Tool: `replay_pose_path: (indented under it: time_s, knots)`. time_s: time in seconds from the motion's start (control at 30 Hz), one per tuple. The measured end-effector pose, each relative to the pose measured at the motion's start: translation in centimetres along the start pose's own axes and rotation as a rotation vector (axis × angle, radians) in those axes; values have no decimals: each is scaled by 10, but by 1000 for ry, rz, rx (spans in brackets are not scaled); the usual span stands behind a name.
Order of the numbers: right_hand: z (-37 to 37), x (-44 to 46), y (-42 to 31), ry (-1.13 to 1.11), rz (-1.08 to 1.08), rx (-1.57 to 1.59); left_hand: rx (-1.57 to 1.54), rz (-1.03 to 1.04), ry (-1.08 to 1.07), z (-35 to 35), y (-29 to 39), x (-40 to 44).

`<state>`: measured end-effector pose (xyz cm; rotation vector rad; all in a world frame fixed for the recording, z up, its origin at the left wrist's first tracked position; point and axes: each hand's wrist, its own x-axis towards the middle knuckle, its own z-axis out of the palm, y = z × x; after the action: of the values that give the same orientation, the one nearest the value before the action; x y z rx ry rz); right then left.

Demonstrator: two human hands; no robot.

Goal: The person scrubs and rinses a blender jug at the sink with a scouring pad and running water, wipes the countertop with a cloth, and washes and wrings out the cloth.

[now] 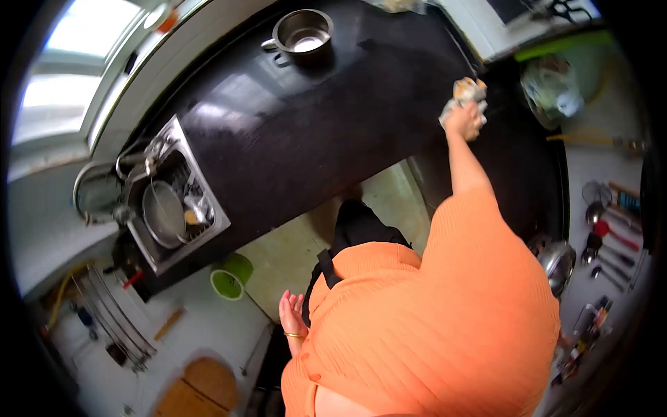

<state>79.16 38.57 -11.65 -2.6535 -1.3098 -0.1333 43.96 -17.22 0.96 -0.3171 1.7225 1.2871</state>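
My right hand point(465, 119) is stretched out over the dark countertop point(333, 125), closed around a crumpled pale cloth point(470, 90) with orange patches. The cloth is bunched against the counter surface near its far right corner. Down by my side, away from the counter, my left hand point(292, 314) holds nothing. Its fingers are loosely apart, and a thin bangle sits on that wrist. A steel pot point(303, 33) with a side handle stands on the counter toward the back, well left of the cloth.
At left is a metal sink point(208, 208) with a strainer point(165, 214) and other items inside. A green bin point(231, 276) stands on the floor below. A container with plastic bags point(552, 87) is beyond my right hand. Utensils point(611, 236) hang at right.
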Motion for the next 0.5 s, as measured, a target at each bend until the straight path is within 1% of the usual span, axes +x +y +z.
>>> replay_pose_path:
  time_s: [0.03,0.07,0.1,0.13,0.17,0.2,0.23,0.27,0.33,0.4,0.43,0.47,0.5]
  knots:
    - [0,-7,5,-15,33,-11,-10,3,3,-2,-4,1]
    - [-16,-18,1,-61,45,42,-15,-32,51,8,5,-5]
    - [-35,-33,-7,-157,-5,-32,-50,-61,95,5,0,-3]
    - [-42,-56,-17,-84,-82,-88,-32,-97,93,9,5,-7]
    - [-41,-72,-26,-150,-201,-85,-74,-120,105,6,0,-5]
    - [-18,-89,-28,-10,-343,29,-98,-116,120,0,-9,-2]
    - [-17,-120,-45,-65,-459,46,-132,-120,98,-9,-17,2]
    - [-24,-148,-64,-98,-564,68,-190,-109,142,-11,-22,2]
    - [-25,-211,-102,-120,-847,144,-189,-89,97,-10,-32,10]
    - [-33,-265,-145,-230,-1120,240,-243,-74,112,-8,-38,13]
    - [-37,-288,-164,-235,-1262,266,-276,-94,128,-3,-37,15]
    - [-44,-322,-177,-241,-1404,299,-306,-97,146,-17,-46,10]
    - [-41,-331,-191,-309,-1505,372,-338,-75,162,-10,-56,4]
